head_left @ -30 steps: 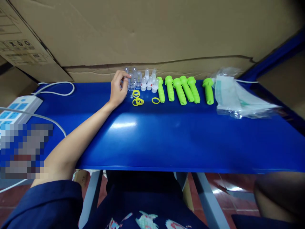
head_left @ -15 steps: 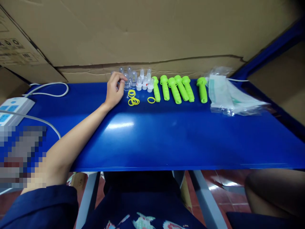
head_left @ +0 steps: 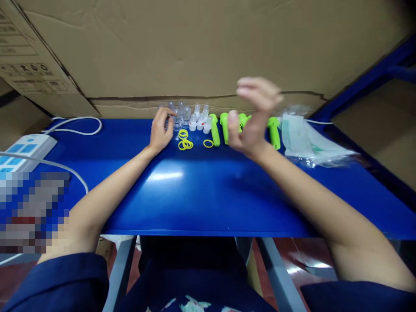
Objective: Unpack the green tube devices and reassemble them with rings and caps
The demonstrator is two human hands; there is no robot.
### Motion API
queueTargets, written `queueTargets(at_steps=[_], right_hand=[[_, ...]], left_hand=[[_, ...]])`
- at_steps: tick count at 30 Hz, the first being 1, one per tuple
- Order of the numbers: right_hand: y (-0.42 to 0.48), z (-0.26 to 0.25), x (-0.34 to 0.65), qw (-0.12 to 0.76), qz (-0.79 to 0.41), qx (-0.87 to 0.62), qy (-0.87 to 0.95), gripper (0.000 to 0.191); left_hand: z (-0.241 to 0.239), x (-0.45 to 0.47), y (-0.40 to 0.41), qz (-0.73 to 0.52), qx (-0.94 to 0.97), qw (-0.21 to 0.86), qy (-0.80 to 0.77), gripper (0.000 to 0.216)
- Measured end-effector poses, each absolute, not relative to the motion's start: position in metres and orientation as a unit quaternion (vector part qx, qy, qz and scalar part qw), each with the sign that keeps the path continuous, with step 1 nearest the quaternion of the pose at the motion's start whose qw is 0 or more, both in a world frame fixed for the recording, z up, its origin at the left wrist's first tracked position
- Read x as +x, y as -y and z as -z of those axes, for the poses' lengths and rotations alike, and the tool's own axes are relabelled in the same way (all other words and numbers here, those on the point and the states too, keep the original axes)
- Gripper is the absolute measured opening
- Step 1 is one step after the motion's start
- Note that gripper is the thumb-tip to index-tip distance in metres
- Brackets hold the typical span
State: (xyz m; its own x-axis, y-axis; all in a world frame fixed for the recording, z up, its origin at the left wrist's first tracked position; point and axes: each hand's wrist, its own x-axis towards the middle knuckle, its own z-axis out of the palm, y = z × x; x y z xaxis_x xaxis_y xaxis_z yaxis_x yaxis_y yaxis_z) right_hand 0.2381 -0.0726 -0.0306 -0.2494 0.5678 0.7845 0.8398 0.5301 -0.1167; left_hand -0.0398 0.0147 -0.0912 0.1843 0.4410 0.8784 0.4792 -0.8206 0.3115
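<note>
A small group of clear tubes (head_left: 186,115) stands upright toward the back of the table (head_left: 201,195), left of the middle. The person's left hand (head_left: 161,130) is right beside them, its fingers bent toward the front one; from here I can't tell whether thumb and fingertips are pinching it or just resting near.

Just right of those stands a cluster of little see-through caps with white bases (head_left: 208,128), one of them marked with a red spot. In front lie several yellow rings (head_left: 185,147), some overlapping, while a single yellow ring (head_left: 208,147) sits apart to their right.

Next along is a row of bright green tubes (head_left: 215,133), wider at their far ends. The right hand (head_left: 255,113) is held up in front of them, blurred and hiding a good part of the row; its thumb and fingers are well apart, with nothing visible between them. One more green tube (head_left: 274,134) shows past it, near a clear plastic packet (head_left: 299,136).

A cardboard sheet (head_left: 178,56) walls off the back. Away on the left lies a white power strip (head_left: 30,151), with a pale cable (head_left: 100,123) looping behind it.
</note>
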Motion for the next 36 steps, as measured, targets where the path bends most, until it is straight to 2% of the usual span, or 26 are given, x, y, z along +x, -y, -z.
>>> queueTargets(at_steps=[7, 18, 22, 27, 36], right_hand=[[0.066, 0.088, 0.214, 0.277, 0.137, -0.463, 0.830, 0.040], [0.067, 0.078, 0.225, 0.270, 0.142, -0.559, 0.771, 0.036], [0.058, 0.080, 0.232, 0.228, 0.118, -0.615, 0.746, 0.039], [0.053, 0.083, 0.231, 0.203, 0.086, -0.607, 0.764, 0.042], [0.059, 0.085, 0.231, 0.256, 0.065, -0.620, 0.739, 0.043]], left_hand=[[0.093, -0.036, -0.009, 0.547, -0.787, 0.021, 0.286, 0.043], [0.093, -0.035, -0.006, 0.488, -0.826, 0.044, 0.277, 0.039], [0.093, -0.034, -0.007, 0.486, -0.828, 0.047, 0.277, 0.043], [0.094, -0.035, -0.007, 0.475, -0.835, 0.032, 0.276, 0.045], [0.092, -0.036, -0.004, 0.445, -0.852, 0.041, 0.272, 0.039]])
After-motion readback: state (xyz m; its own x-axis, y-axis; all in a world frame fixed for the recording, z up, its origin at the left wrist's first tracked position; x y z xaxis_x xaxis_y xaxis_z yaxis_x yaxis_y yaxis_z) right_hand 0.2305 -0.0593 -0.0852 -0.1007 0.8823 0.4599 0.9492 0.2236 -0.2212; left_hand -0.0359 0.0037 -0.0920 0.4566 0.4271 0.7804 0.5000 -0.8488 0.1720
